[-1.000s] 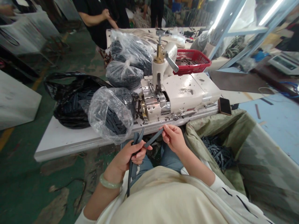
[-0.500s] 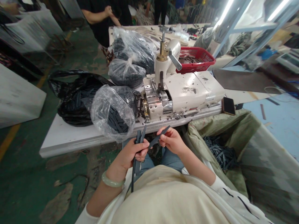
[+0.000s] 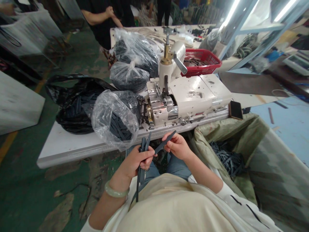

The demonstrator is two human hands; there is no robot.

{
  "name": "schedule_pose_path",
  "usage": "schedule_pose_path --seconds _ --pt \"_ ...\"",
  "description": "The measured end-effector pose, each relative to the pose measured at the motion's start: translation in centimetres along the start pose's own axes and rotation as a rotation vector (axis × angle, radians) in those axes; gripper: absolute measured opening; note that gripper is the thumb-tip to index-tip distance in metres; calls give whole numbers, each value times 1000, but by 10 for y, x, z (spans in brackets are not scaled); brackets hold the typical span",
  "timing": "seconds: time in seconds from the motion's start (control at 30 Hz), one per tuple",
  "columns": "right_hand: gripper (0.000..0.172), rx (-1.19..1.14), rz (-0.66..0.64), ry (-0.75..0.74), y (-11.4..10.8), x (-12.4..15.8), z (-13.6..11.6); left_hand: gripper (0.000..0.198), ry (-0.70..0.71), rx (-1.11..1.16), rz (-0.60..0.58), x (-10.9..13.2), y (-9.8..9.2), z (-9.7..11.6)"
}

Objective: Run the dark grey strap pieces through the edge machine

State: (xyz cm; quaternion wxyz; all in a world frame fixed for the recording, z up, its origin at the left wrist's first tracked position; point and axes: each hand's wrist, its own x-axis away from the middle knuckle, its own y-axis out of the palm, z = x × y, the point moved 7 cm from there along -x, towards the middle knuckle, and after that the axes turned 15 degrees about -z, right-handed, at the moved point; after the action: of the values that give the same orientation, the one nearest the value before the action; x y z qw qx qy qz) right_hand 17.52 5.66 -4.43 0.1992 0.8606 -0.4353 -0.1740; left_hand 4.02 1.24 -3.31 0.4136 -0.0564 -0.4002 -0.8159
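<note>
Several dark blue-grey strips [image 3: 141, 175] are held in my left hand [image 3: 140, 158], which is closed round them above my lap. My right hand [image 3: 178, 146] pinches one flat dark strip [image 3: 165, 142] between thumb and fingers. The lower end of that strip meets the fingertips of my left hand. Just beyond both hands, on the white table [image 3: 58, 141], stands a cream machine [image 3: 200, 93] with a metal working head [image 3: 159, 106]. To its left an open clear plastic bag [image 3: 116, 119] holds more such strips.
A black bag [image 3: 77, 106] of strips lies at the left; tied clear bags [image 3: 130, 75] sit behind. A red basket [image 3: 202, 62] is behind the machine, a phone [image 3: 235, 110] at its right end. A green sack [image 3: 258, 132] with strips stands at my right. Another person [image 3: 101, 22] stands across.
The view has shifted slightly, so the table appears a little further left and lower. Both hands keep their hold on the strips, with almost no movement.
</note>
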Motion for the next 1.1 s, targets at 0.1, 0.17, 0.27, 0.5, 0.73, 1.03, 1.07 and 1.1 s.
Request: schedule_pose_path --seconds 0.1,0.17,0.27,0.5,0.73,1.03,1.07,1.1 --pt "34 -21 -2 -20 8 -9 -3 26 -29 30 -10 -6 0 -5" --pt "37 -74 -12 35 12 -22 -3 28 -42 41 -16 -9 -1 -8" --pt "35 -108 122 97 -3 -46 -7 28 -31 33 -10 -10 -6 -5" --pt "37 -139 348 123 -43 -84 -26 26 15 15 34 -1 -18 7" --pt "32 -167 455 98 -49 -91 -31 25 28 39 62 1 -23 11" --pt "32 -72 777 -296 -81 -42 -76 24 32 32 56 3 -25 14" --pt "32 -62 760 -271 -82 -36 -75 24 33 35 47 3 -26 14" --pt "32 -56 729 -230 -81 -31 -73 23 31 39 36 4 -26 13"
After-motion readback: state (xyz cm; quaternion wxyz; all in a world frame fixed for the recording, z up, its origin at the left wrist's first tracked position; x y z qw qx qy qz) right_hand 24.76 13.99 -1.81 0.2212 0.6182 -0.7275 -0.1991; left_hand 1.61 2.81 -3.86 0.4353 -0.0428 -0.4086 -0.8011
